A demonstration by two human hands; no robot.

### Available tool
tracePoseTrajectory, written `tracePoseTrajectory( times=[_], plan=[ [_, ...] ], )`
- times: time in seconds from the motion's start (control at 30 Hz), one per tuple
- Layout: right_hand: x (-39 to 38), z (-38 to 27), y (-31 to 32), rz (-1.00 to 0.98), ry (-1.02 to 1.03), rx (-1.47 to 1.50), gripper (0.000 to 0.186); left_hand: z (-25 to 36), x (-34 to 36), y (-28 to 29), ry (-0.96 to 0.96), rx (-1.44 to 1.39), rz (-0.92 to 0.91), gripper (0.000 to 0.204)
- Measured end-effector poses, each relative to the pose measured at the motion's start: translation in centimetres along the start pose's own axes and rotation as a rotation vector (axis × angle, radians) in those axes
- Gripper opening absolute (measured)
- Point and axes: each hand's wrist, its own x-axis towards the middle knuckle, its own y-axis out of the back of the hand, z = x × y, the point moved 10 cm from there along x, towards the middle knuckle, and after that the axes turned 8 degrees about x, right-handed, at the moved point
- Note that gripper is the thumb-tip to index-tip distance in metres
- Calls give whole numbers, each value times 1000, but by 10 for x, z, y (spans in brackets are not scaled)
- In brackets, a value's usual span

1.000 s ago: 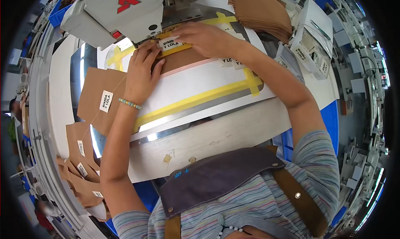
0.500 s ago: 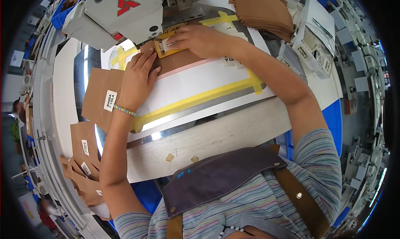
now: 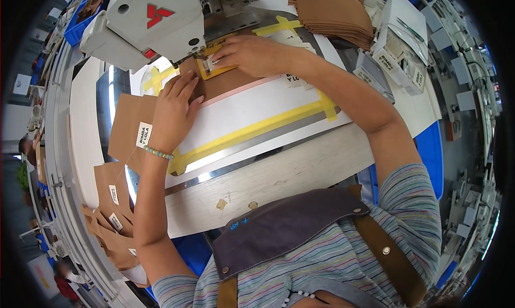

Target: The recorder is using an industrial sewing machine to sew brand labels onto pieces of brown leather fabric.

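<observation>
Brown piece: a flat, matte brown panel point(image 3: 230, 83) with a pale pink strip along its near edge; its far part is hidden under the right hand and the yellow frame.
Brown piece's place: on the white board point(image 3: 241, 110), just to the near right of the sewing machine point(image 3: 155, 26), between the two hands.
Brown piece's direction: the long axis runs left to right, slanting so that the right end lies a little farther off; the left end points to the left hand.
Yellow frame: a bright yellow template point(image 3: 204, 70) lying on the panel's far left part, its near bar slanting the same way.
White label: a small pale tag point(image 3: 212, 61) inside the frame, partly covered by fingers, so its long axis is hard to read.
Right hand: reaches in from the right point(image 3: 258, 55), fingers bent and close together, tips at the label and frame; whether the thumb pinches cannot be told.
Left hand: lies palm down point(image 3: 174, 108), fingers slightly spread, tips at the panel's left end, thumb held apart near the pink strip.
Left side: another brown piece point(image 3: 124, 117) bears a white tag, beside the beaded bracelet point(image 3: 158, 152).
Far right: a stack of brown pieces point(image 3: 333, 15), with a white box point(image 3: 393, 58) of tags nearer.
Board edge: yellow tape point(image 3: 257, 131) runs along the near side.
</observation>
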Motion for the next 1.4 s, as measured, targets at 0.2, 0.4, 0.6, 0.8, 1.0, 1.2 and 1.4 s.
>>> tracePoseTrajectory(
  times=[0.2,0.4,0.6,0.8,1.0,1.2,1.4],
  plan=[
    [0,-3,3,103,89,1,45,-16,-6,11,55,-58,51,40],
    [11,13,-1,18,-48,-16,49,-29,-12,13,144,-8,-5,40],
    [17,21,3,48,-49,-36,51,-35,-14,21,140,-4,5,38],
    [15,26,6,29,-89,25,49,-30,-5,14,162,-89,-19,42],
    [-35,17,72,306,-87,181,39,-22,-5,3,57,-83,-9,51],
    [-84,81,120,817,-167,206,22,-18,13,-7,51,-38,1,53],
    [-90,105,109,890,-222,351,20,-20,18,-17,1,-14,-11,52]
  ],
)
